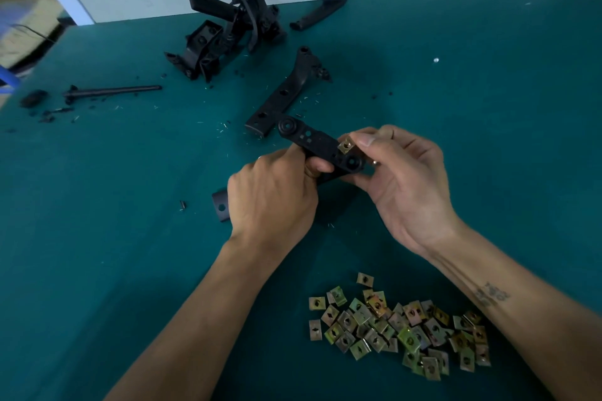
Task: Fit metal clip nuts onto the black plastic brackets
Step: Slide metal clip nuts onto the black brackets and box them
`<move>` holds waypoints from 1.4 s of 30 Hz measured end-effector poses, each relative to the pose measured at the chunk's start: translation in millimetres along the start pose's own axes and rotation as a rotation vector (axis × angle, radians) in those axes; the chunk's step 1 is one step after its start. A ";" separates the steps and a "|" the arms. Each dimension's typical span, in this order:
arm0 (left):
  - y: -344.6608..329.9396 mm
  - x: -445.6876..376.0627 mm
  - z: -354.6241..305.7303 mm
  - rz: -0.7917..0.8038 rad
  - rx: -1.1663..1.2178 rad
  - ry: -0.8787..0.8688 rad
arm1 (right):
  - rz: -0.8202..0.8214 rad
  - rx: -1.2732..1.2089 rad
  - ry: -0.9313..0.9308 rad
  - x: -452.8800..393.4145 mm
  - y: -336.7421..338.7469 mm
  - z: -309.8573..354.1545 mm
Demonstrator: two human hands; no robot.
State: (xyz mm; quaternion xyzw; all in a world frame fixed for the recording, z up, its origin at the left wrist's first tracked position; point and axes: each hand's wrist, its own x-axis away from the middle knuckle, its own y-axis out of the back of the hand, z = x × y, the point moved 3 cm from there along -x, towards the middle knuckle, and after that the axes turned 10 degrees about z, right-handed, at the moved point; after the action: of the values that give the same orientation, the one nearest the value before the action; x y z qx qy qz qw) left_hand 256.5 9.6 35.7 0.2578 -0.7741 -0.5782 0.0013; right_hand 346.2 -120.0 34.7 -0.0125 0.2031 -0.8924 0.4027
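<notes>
Head view: both hands meet over the green worktop point(488, 107), holding one black bracket point(321, 143) in the air. The left hand point(272, 198) grips the bracket's near part, its fingers curled round it, and the bracket's lower end point(220, 209) juts out past the left of that hand, just above the worktop. The right hand point(402, 185) pinches a brass-coloured clip nut point(346, 144) between thumb and forefinger, pressed against the bracket's upper face beside a round boss at its right end — whether the nut is seated on the edge or only touching it cannot be told. The other fingers of the right hand curl under the bracket's end.

Near the bottom, between the two forearms, lies a loose pile of clip nuts point(400, 325), some overlapping, a few lying apart at the pile's left edge.

Beyond the hands a second bracket point(286, 91) lies flat, its near end close to the held one. Further back, a heap of brackets point(228, 29) is stacked against the white wall, and one more bracket point(322, 2) leans at the wall's foot to the right. To the left lies a dark rod point(114, 91) amid black crumbs and fine shavings — a small pale speck point(436, 59) sits well apart to the right
</notes>
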 end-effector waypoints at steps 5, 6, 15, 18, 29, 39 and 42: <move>-1.5 0.8 1.4 -0.013 -0.015 -0.010 | 0.017 0.023 0.020 0.2 -0.1 -1.0; -1.8 0.7 1.3 -0.010 -0.020 -0.015 | 0.018 0.039 0.019 0.0 1.2 -0.8; -1.8 0.6 -0.8 0.010 -0.018 -0.047 | 0.034 0.079 0.009 -2.9 3.7 0.0; -0.8 -0.2 -0.3 0.017 -0.001 -0.038 | 0.052 0.119 0.013 -2.6 2.6 -0.7; 0.9 -0.6 2.6 -0.015 0.058 -0.058 | 0.173 -0.036 -0.169 -5.8 15.6 6.7; -2.5 0.8 2.5 0.032 -0.015 -0.072 | 0.143 0.092 -0.138 -3.9 21.3 10.0; -3.9 0.2 1.3 0.039 -0.037 -0.068 | 0.114 0.154 -0.119 -2.7 15.0 10.1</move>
State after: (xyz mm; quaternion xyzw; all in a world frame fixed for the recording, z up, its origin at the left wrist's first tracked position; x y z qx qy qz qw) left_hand 257.5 9.9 31.7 0.2229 -0.7676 -0.6009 -0.0090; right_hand 360.6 -130.5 38.8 -0.0229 0.1099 -0.8788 0.4638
